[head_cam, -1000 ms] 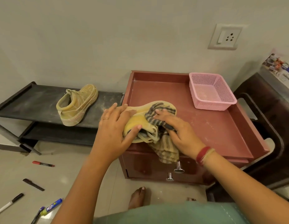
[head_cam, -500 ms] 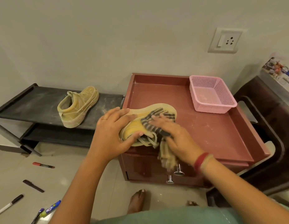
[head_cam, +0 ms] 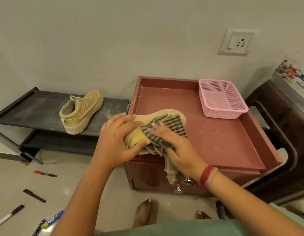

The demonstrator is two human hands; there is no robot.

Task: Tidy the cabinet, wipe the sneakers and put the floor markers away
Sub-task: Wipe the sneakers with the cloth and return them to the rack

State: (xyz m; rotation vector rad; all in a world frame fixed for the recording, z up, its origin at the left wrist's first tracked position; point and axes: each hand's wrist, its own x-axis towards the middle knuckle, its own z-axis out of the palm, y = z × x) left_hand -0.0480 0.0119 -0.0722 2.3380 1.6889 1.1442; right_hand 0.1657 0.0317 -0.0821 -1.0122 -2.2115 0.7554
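- Fingers (head_cam: pixel 126 118) of the left hand (head_cam: pixel 117 142) curl over the pale sole edge of a tan suede sneaker (head_cam: pixel 136 136). The thumb presses on the upper, so the hand grips the shoe as it lies on its side.
- That sneaker rests at the front left of the tray-like top of a red-brown cabinet (head_cam: pixel 216 138).
- The right hand (head_cam: pixel 179 149) lies flat with fingers spread and fairly straight, pressing a striped grey-and-beige cloth (head_cam: pixel 172 122) onto the sneaker's toe end.
- The cloth's loose end hangs below the palm, in front of the chrome knobs (head_cam: pixel 177 188) on the cabinet.
- A pink perforated plastic basket (head_cam: pixel 222 111) stands at the back right of the cabinet top, well apart from both hands.
- A second tan sneaker (head_cam: pixel 79 113) stands upright on the top tier of a low black shoe rack (head_cam: pixel 28 109), left of the cabinet.
- Scattered on the pale floor at lower left are a red marker (head_cam: pixel 45 173), a black marker (head_cam: pixel 34 195), a white marker with a black cap (head_cam: pixel 9 215) and a blue-and-green marker (head_cam: pixel 53 220).
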